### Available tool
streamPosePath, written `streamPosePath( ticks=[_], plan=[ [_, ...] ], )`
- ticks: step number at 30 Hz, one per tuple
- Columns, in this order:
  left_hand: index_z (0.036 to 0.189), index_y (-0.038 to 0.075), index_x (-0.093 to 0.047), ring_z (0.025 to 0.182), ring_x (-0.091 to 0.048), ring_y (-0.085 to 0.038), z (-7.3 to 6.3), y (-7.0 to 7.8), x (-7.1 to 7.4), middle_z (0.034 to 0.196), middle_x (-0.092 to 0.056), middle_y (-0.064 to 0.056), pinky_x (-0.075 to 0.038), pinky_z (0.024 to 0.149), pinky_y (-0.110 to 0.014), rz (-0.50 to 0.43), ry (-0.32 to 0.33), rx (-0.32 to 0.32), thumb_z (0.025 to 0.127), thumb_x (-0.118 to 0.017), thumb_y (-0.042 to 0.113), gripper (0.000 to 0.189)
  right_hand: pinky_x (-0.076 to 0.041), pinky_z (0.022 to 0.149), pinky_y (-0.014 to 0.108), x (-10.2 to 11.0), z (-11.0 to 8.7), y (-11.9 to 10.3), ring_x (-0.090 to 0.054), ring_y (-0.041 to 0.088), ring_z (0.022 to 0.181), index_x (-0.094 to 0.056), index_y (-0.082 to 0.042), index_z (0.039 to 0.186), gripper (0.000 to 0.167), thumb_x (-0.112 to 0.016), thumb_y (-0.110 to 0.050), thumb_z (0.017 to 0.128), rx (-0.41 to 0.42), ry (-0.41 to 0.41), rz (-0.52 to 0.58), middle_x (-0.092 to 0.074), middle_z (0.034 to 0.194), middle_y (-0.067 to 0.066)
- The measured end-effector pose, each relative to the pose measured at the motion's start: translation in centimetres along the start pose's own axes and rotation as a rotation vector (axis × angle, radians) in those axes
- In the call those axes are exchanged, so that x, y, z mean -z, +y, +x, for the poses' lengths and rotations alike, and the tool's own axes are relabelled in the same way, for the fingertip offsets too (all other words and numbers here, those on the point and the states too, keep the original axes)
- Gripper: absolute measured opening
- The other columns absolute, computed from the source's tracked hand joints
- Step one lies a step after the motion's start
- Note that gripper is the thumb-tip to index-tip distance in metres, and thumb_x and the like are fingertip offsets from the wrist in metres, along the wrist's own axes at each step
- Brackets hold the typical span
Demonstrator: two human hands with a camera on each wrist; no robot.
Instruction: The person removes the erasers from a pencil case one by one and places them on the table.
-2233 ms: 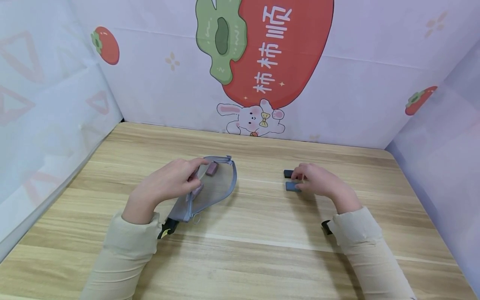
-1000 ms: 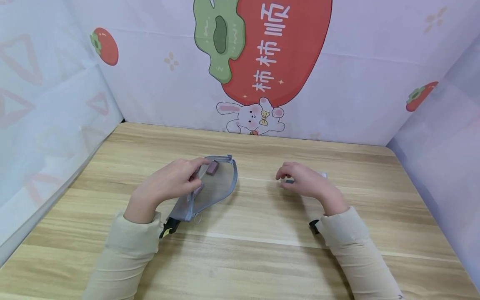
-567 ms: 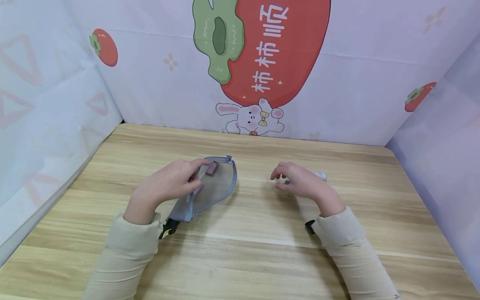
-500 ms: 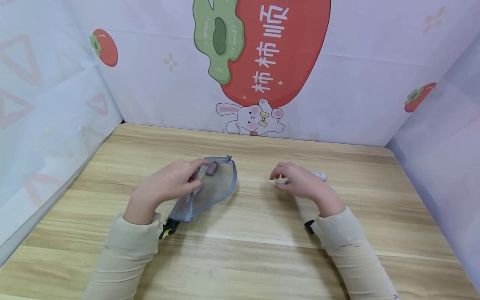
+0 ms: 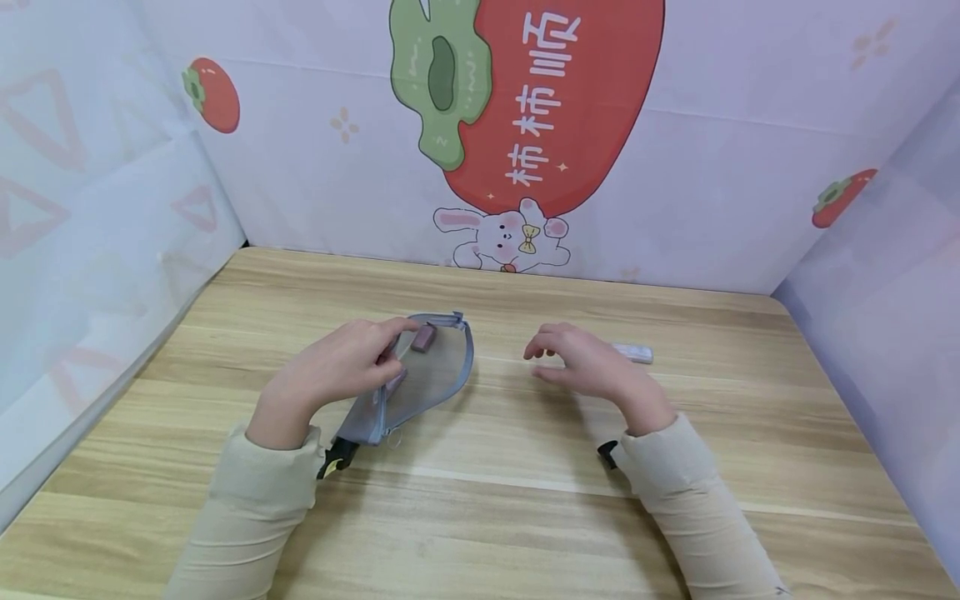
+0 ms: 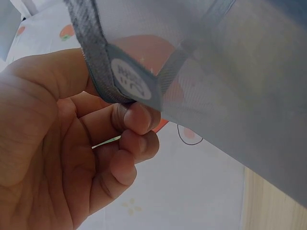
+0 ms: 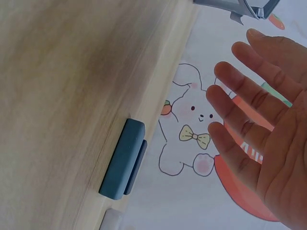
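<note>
Beyond the pouch (image 5: 438,371), rabbit-print backdrop (image 5: 498,154)

Behind the left hand (image 5: 337,364), the left sleeve (image 5: 232,521) is beige and creased, with a loose, puffy cuff (image 5: 272,468); the right sleeve (image 5: 705,525), behind the right hand (image 5: 583,362), matches. A black piece (image 5: 608,454) juts inward beneath each cuff, the left one (image 5: 342,451) marked yellow.

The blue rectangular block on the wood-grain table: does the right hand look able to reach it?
Probably yes: the right hand holds nothing, and the right wrist view shows no object between it and the blue rectangular block.
</note>
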State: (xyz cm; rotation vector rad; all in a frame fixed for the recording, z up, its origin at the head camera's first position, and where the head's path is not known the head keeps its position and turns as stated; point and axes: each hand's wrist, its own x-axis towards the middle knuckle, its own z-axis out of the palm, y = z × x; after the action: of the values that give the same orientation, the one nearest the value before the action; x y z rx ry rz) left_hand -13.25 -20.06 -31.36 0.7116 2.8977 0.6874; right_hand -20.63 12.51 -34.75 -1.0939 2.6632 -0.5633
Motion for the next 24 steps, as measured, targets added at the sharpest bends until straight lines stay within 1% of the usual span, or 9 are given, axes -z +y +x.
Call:
streamPosePath(
  ticks=[8, 15, 24],
  plan=[
    [0.132, 0.003, -0.057, 0.051, -0.032, -0.004, 0.0, -0.1, 0.0, 0.057, -0.037, 0.009, -0.031, 0.051, -0.021, -0.007, -0.003, 0.001, 0.083, -0.052, 0.002, 0.049, -0.051, 0.095, 0.042, -0.2, 0.5, -0.7, -0.061, 0.022, 0.107, -0.071, -0.01, 0.114, 0.023, -0.069, -0.017, 0.091, 0.002, 0.008, 0.006, -0.068, 0.111, 0.004],
    [0.134, 0.003, -0.056, 0.051, -0.03, -0.004, 0.0, 0.0, 0.0, 0.057, -0.035, 0.009, -0.031, 0.051, -0.021, -0.007, -0.003, 0.009, 0.083, -0.052, 0.002, 0.051, -0.051, 0.095, 0.04, -0.3, 1.1, -1.5, -0.062, 0.022, 0.106, -0.071, -0.01, 0.112, 0.022, -0.069, -0.018, 0.092, 0.049, 0.019, 0.007, -0.068, 0.111, 0.004],
    [0.135, 0.003, -0.056, 0.052, -0.033, -0.005, 0.0, 0.0, 0.0, 0.058, -0.038, 0.008, -0.032, 0.051, -0.021, -0.009, -0.006, 0.014, 0.084, -0.053, 0.003, 0.051, -0.051, 0.096, 0.041, -0.4, 1.5, -2.5, -0.061, 0.021, 0.107, -0.071, -0.009, 0.111, 0.021, -0.069, -0.015, 0.091, 0.096, 0.015, 0.011, -0.068, 0.11, 0.005]
  ],
)
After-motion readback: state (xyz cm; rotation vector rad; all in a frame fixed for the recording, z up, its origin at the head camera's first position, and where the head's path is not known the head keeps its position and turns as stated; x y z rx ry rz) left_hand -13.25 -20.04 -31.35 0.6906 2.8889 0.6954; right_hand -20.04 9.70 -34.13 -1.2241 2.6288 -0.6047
